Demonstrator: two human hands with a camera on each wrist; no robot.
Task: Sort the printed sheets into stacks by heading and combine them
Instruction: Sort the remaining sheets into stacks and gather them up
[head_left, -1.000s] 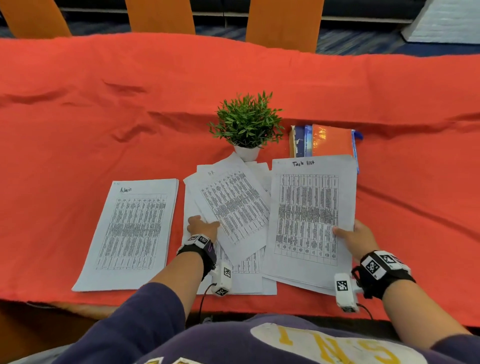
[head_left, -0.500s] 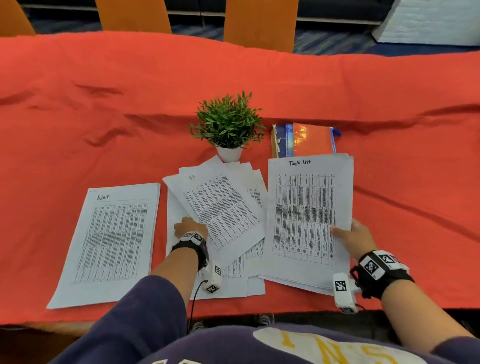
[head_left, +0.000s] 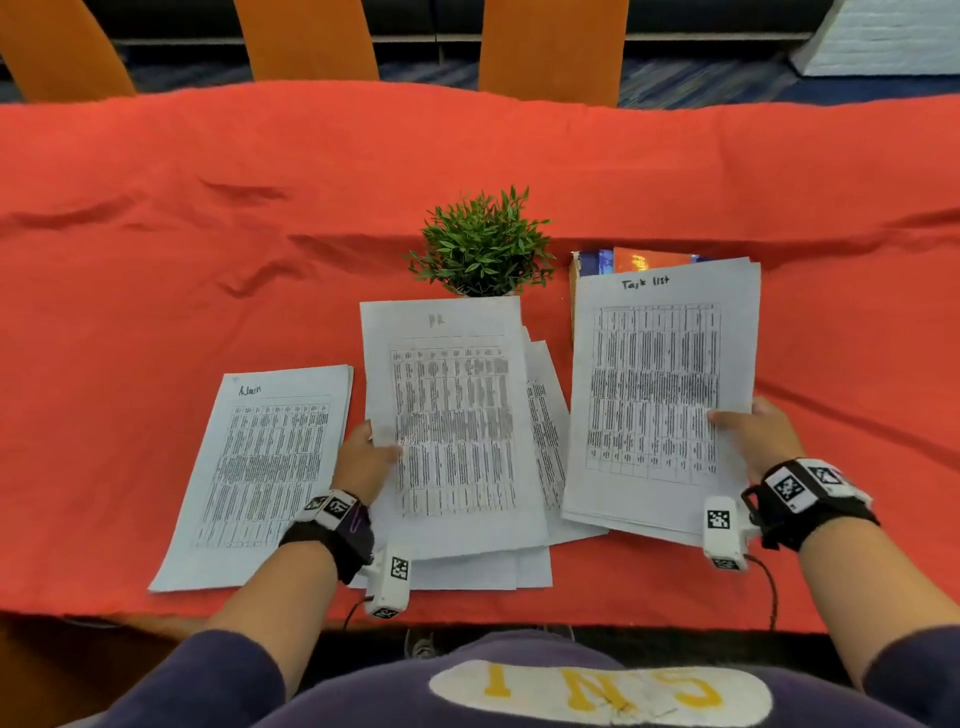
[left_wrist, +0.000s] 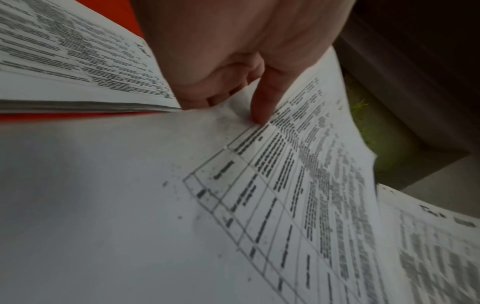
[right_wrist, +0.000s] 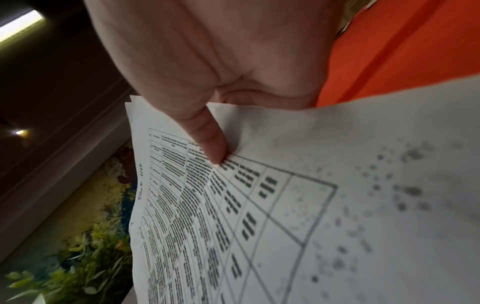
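here the left hand (head_left: 363, 460) pinches the left edge of the middle sheet (head_left: 452, 415), thumb on top, lifted off the loose pile (head_left: 540, 457) on the red bench (head_left: 208, 234). the right hand (head_left: 761, 436) grips the "task list" stack (head_left: 660, 395) at its right edge, raised. a third stack (head_left: 265, 467) lies flat at left, near a potted plant (head_left: 483, 244).

My head view is bright and evenly lit, bowed at its edges. Both my wrist views are dimmer, with blurred print up close.
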